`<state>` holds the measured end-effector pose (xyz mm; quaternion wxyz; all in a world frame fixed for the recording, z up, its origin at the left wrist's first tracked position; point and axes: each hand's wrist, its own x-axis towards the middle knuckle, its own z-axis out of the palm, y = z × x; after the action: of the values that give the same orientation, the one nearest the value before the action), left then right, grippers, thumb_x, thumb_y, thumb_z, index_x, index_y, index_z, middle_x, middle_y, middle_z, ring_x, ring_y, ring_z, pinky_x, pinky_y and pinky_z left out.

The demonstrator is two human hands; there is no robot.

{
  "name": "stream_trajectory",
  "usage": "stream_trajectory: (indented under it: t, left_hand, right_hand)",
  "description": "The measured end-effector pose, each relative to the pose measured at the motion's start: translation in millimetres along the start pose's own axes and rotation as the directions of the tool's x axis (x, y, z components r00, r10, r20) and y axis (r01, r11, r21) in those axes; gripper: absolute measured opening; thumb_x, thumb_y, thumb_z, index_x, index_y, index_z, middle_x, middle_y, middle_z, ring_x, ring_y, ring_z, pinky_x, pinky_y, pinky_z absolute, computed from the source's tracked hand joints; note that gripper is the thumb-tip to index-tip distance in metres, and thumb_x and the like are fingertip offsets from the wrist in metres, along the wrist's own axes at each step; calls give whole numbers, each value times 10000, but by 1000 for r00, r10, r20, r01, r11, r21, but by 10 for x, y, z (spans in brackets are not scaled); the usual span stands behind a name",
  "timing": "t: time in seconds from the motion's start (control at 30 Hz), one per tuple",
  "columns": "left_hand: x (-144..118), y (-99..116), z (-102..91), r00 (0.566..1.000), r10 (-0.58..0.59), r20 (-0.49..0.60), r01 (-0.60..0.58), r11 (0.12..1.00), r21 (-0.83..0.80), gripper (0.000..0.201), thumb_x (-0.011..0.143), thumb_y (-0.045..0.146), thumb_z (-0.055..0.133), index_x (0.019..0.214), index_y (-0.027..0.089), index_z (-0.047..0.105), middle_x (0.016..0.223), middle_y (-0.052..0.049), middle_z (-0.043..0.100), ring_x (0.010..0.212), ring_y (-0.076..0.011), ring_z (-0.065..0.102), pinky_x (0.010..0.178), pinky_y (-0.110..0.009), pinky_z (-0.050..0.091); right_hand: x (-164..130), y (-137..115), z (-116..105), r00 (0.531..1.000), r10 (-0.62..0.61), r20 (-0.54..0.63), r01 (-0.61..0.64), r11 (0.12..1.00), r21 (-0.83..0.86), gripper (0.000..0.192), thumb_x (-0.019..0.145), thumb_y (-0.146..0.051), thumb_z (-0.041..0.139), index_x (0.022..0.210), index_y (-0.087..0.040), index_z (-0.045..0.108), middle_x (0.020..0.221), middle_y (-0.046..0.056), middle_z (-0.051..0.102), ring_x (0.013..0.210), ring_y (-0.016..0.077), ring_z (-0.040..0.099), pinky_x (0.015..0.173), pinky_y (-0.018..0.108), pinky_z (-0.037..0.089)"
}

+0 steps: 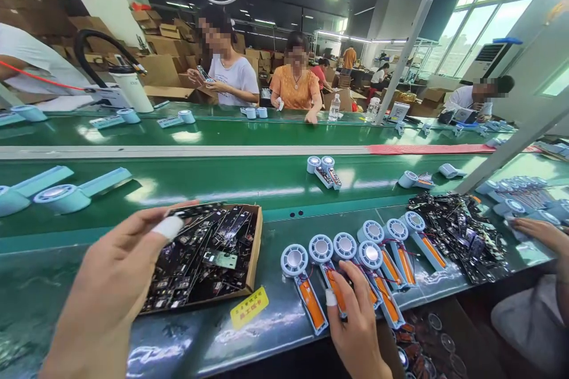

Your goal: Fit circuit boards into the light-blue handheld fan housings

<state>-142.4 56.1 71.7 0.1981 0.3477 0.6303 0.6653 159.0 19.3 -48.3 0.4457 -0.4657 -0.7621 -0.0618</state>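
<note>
My left hand hovers with fingers apart over the near left corner of a cardboard tray full of black circuit boards; white tape wraps one fingertip. My right hand, also taped on one finger, rests its fingertips on a row of several open light-blue fan halves with orange batteries and round white hubs, touching the one second from the left. Neither hand grips anything.
A yellow label is stuck below the tray. A heap of black boards lies to the right, near another person's hand. Assembled fans ride the green belt. Seated workers face me across the line.
</note>
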Motion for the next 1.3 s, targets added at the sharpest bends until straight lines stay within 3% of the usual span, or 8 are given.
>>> stream_trajectory:
  t: [0.17, 0.3, 0.43, 0.67, 0.9, 1.0, 1.1, 1.3]
  left_hand:
    - [-517, -88, 104, 984, -91, -153, 48, 963, -266, 281, 755, 378, 752, 971, 242, 636, 911, 77, 734, 1041, -207, 700, 1118, -440, 484]
    - [-1088, -387, 167, 950, -289, 119, 310, 922, -231, 485, 712, 601, 777, 1037, 256, 671, 926, 13, 748, 899, -186, 701, 843, -262, 601]
    - [-1525, -629, 325, 849, -400, 346, 493, 835, -244, 493, 823, 620, 667, 1092, 206, 664, 793, -15, 676, 750, -172, 664, 740, -290, 586]
    - [-1682, -924, 381, 660, -510, 552, 699, 686, -201, 436, 820, 583, 661, 1114, 265, 602, 651, 61, 496, 450, -79, 424, 362, -165, 347]
    - [-1663, -1080, 172, 717, -410, 564, 360, 911, 204, 510, 894, 589, 522, 1209, 218, 677, 761, -18, 638, 585, -154, 565, 555, -275, 530]
    - [-1630, -1086, 135, 755, -313, 576, 199, 947, 254, 506, 912, 522, 512, 1311, 235, 630, 1080, -87, 729, 918, -241, 694, 829, -362, 586]
    - [-1664, -1127, 117, 803, -323, 500, 211, 940, 269, 452, 889, 502, 543, 1233, 231, 655, 1213, -98, 707, 1108, -267, 668, 938, -383, 560]
    - [-1676, -1035, 234, 813, -435, 388, 378, 900, 216, 472, 765, 641, 630, 901, 193, 696, 834, -59, 718, 794, -233, 674, 729, -333, 581]
  right_hand:
    - [251, -344, 37, 987, 66, 143, -65, 998, -11, 177, 979, -149, 462, 1045, -196, 619, 917, 90, 639, 815, 224, 640, 692, 344, 555]
    - [309, -377, 274, 962, 132, 238, -96, 983, -158, 186, 978, -207, 476, 832, -211, 591, 779, 62, 582, 681, 225, 561, 556, 323, 460]
    - [262, -351, 345, 951, 139, 275, -113, 988, -106, 217, 968, -116, 442, 893, -207, 624, 815, 54, 584, 709, 209, 572, 583, 299, 454]
    - [214, -258, 166, 936, -110, 335, 83, 992, 96, 318, 972, -28, 398, 1036, -179, 671, 989, 88, 670, 821, 193, 622, 709, 299, 523]
    - [239, -154, 112, 903, -157, 400, 48, 962, 269, 268, 973, -72, 453, 1045, -198, 678, 1005, 73, 710, 877, 187, 666, 760, 300, 569]
    - [205, -206, 147, 888, -215, 406, 94, 950, 298, 248, 1004, -117, 440, 1067, -194, 668, 1035, 73, 739, 861, 173, 698, 756, 283, 581]
    - [150, -275, 190, 890, -277, 361, 178, 942, 283, 292, 1044, -134, 362, 1090, -163, 649, 1084, 95, 748, 843, 163, 726, 701, 256, 578]
    - [119, -322, 233, 906, -296, 304, 216, 938, 270, 293, 1066, -156, 355, 1009, -166, 642, 967, 84, 748, 763, 154, 715, 635, 246, 540]
